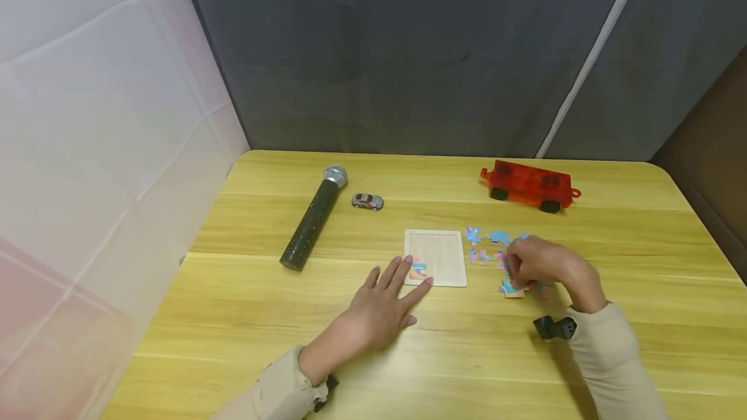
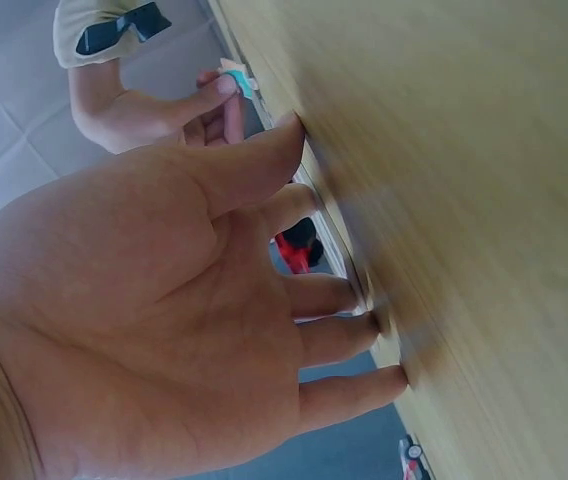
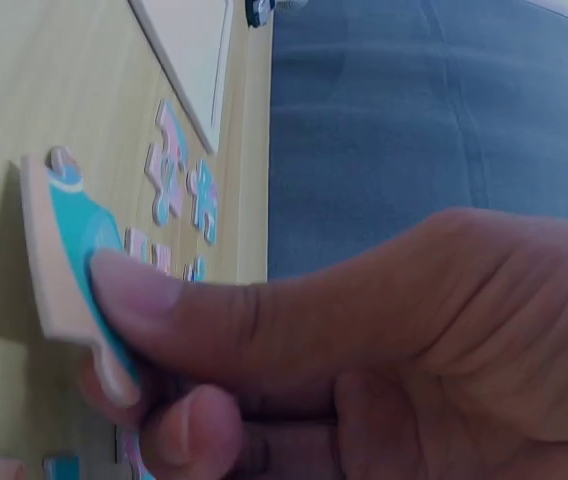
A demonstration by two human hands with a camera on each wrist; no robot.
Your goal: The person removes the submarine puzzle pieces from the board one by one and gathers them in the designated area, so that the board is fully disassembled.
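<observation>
My right hand (image 1: 545, 263) pinches a teal and peach jigsaw piece (image 3: 69, 245) between thumb and fingers. In the right wrist view the piece tilts up over the tabletop. Several other jigsaw pieces (image 1: 480, 256) lie loose around that hand, some of them partly hidden by it. To their left is a pale wooden puzzle tray (image 1: 446, 258), with one piece (image 1: 418, 271) in its lower left corner. My left hand (image 1: 378, 317) is spread, its fingertips at the tray's left and front edges and on the table.
Behind the pieces stands a translucent red toy wagon (image 1: 530, 185) with black wheels. A small silver toy car (image 1: 367, 201) sits beyond the tray, to the left. Beside it lies a black microphone (image 1: 312, 222). Grey cloth (image 1: 379, 57) hangs along the table's far edge.
</observation>
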